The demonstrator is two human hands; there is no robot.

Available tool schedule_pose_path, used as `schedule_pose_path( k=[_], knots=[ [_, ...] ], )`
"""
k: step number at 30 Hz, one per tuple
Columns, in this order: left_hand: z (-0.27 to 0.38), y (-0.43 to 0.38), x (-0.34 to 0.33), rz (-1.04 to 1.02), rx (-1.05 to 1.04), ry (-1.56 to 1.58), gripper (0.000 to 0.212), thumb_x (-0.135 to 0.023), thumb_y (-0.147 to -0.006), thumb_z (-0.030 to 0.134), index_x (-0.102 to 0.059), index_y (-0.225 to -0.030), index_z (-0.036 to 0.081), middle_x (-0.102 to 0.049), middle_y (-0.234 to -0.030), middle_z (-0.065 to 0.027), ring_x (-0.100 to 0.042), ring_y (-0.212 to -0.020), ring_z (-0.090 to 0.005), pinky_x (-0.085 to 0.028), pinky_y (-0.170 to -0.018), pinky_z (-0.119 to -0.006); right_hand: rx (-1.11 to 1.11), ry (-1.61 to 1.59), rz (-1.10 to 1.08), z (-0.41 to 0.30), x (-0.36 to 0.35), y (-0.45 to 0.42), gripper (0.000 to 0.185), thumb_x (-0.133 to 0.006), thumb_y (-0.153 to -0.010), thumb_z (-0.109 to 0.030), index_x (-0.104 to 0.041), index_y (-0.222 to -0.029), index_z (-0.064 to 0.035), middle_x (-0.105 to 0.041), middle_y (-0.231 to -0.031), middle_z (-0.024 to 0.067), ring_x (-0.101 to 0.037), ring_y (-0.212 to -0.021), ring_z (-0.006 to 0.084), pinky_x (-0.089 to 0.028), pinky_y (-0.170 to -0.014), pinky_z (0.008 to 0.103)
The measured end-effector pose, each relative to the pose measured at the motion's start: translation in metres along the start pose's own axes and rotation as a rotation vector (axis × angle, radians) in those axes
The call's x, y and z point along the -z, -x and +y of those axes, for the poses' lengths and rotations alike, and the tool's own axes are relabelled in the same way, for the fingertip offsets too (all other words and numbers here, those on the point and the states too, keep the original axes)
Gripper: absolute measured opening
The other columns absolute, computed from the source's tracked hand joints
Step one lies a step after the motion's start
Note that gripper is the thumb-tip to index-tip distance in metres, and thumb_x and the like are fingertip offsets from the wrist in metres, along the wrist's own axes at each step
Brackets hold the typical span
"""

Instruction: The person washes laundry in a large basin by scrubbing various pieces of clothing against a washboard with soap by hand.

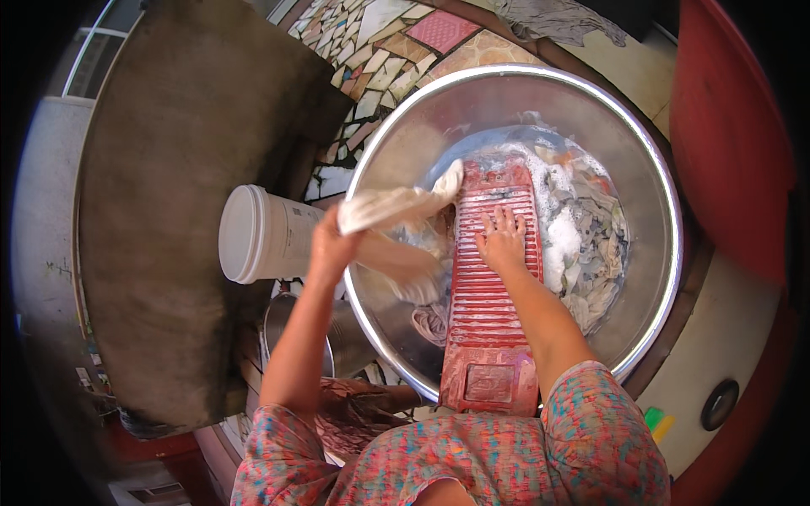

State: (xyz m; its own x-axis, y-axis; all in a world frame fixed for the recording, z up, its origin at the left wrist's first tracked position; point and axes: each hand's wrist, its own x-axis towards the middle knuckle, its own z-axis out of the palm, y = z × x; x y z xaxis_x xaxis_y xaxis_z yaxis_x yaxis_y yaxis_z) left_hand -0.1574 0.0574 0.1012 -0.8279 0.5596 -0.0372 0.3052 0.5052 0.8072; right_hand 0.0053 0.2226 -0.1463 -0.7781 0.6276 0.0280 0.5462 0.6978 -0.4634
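Observation:
My left hand (332, 246) is raised at the left rim of a wide metal basin (642, 171), gripping a wet, cream-coloured cloth (392, 209). The cloth is blurred and hangs over the basin's left side, its far end by the washboard's upper left edge. A red ridged washboard (490, 313) leans in the basin, its lower end over the near rim by my body. On its ridges my right hand (504, 243) lies palm down, fingers apart, holding nothing. Soapy water with white suds (565, 234) and a heap of soaked clothes (595, 253) fills the right side. Another cloth (430, 324) lies left of the board.
Left of the basin stands a white lidded plastic bucket (285, 234), with a metal pail (354, 341) nearer me. A brown slab-like surface (171, 209) fills the far left. Stone mosaic paving (380, 69) lies beyond. At right are a large red object (728, 139) and a black round object (719, 405).

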Motion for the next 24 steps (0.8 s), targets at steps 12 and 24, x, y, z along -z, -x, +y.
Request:
schedule_pose_path(
  k=[12,24],
  knots=[
    [0.155,-0.073,0.081,0.293,-0.435,0.131,0.033,-0.062,-0.075,0.004,-0.060,-0.107,-0.002,-0.066,-0.095,-0.0074,-0.061,-0.085,-0.0142,-0.047,-0.080,-0.028,-0.026,-0.045,-0.015,-0.005,-0.001,0.001,0.051,-0.051,-0.089,-0.037,-0.050,-0.134,-0.0130,-0.037,-0.145,0.0146,-0.025,-0.138,0.0336,-0.011,-0.112,0.0519],
    [-0.155,-0.032,-0.105,-0.025,-0.119,-0.840,0.087,-0.058,-0.073,-0.001,-0.026,-0.147,0.031,-0.054,-0.102,-0.0188,-0.055,-0.094,-0.0359,-0.047,-0.074,-0.048,-0.034,0.070,-0.068,-0.007,0.007,-0.006,0.052,-0.049,-0.090,-0.041,-0.050,-0.135,-0.0156,-0.037,-0.147,0.0139,-0.029,-0.137,0.0317,-0.012,-0.113,0.0489]
  ],
)
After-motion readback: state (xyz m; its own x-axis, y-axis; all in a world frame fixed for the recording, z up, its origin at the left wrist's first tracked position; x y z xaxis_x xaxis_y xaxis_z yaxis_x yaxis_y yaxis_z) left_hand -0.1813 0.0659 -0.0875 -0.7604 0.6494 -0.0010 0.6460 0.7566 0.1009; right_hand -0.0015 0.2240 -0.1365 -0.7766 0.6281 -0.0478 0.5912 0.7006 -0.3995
